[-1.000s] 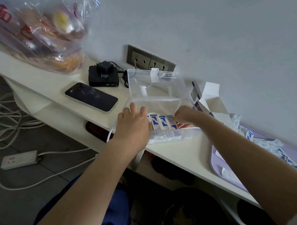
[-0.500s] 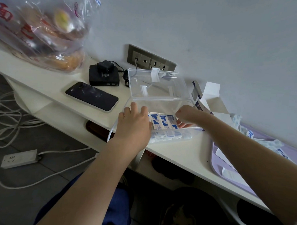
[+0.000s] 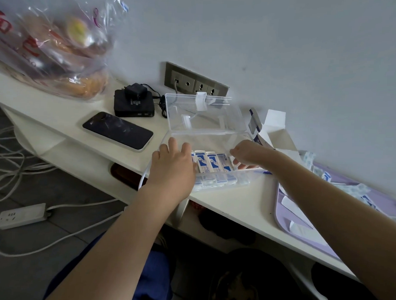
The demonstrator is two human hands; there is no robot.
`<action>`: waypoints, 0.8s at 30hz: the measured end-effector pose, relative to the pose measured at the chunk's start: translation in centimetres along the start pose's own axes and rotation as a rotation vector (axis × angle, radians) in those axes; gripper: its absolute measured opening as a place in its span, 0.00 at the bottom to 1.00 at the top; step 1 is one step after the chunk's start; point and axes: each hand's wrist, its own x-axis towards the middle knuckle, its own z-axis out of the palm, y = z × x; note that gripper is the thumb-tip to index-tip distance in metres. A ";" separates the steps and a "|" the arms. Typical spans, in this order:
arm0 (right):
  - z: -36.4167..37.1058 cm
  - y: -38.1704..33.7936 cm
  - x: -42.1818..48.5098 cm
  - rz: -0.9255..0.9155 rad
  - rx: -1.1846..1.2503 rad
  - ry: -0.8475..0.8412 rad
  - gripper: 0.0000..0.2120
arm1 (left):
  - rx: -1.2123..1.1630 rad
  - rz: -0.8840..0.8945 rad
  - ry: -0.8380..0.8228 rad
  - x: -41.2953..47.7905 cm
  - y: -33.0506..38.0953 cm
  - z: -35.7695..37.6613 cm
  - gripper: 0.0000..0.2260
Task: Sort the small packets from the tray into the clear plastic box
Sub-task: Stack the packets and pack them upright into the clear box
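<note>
Head view: left hand [image 3: 171,169] lies flat, fingers straight, steadying clear plastic box [image 3: 215,139]; packets [image 3: 212,162] stand in a row between the hands. Whether right hand [image 3: 246,155] pinches one is unclear. Recommend squaring the row gently.

The right hand [image 3: 248,153] is easing slightly leftward inside the clear plastic box [image 3: 215,139], and its fingers [image 3: 243,166] are showing a little more beneath the knuckles, touching the right end of the row of packets [image 3: 211,163]. Whether they are pinching one cannot be told.
</note>
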 end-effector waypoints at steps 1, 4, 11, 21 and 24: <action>0.0 0.0 -0.6 -0.029 -0.029 0.020 0.16 | 0.014 -0.009 0.020 0.0 -0.1 0.0 0.17; -0.1 0.6 -3.2 -0.172 -0.218 0.237 0.15 | 0.071 -0.013 0.165 -0.3 0.6 -0.5 0.13; 0.8 4.7 -6.1 -0.380 -0.318 0.477 0.11 | 0.111 0.138 0.218 -1.7 4.9 0.4 0.11; 0.7 9.3 -8.8 -0.576 -0.311 0.376 0.18 | 0.134 0.190 0.095 -2.0 9.6 2.2 0.14; 0.7 8.4 -8.7 -0.596 -0.229 0.420 0.15 | 0.049 0.192 0.107 -1.8 9.4 2.0 0.13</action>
